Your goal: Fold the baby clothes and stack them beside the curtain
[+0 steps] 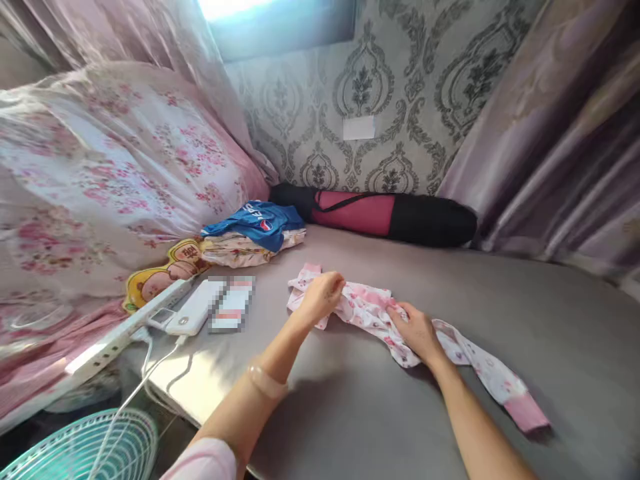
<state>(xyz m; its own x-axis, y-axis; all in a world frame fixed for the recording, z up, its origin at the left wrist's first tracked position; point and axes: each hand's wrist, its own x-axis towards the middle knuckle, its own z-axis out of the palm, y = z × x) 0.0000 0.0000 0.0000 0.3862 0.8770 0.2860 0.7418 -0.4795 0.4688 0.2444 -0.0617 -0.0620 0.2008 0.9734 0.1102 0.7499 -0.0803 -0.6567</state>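
The garment (370,315) lies on the bed (565,327), beneath and between both hands, with one limb extended to the right of the right hand and toward the wearer, ending in a pink cuff (527,412). Left hand (323,293): fingers curled closely together over the garment's left part; whether cloth is pinched cannot be told. Right hand (414,330): fingers and thumb nearly closed, apparently gripping the edge beside the pink band.

Caution: the limb beyond the right hand lies loose. If the right hand pulls alone, the limb could twist or trail, because nothing pins it. Creases between the hands could set if the cloth is pressed before it is smoothed. If the left hand has no hold, its end could slide when the right draws away.

Left of the left hand lie a pixelated object (233,303), a white device (197,307) and its cable (167,363). A wide sweep of the left arm could snag the cable and drag the device. The folded pile (250,248), beyond the left hand and to its left, could topple if struck, as it appears merely stacked
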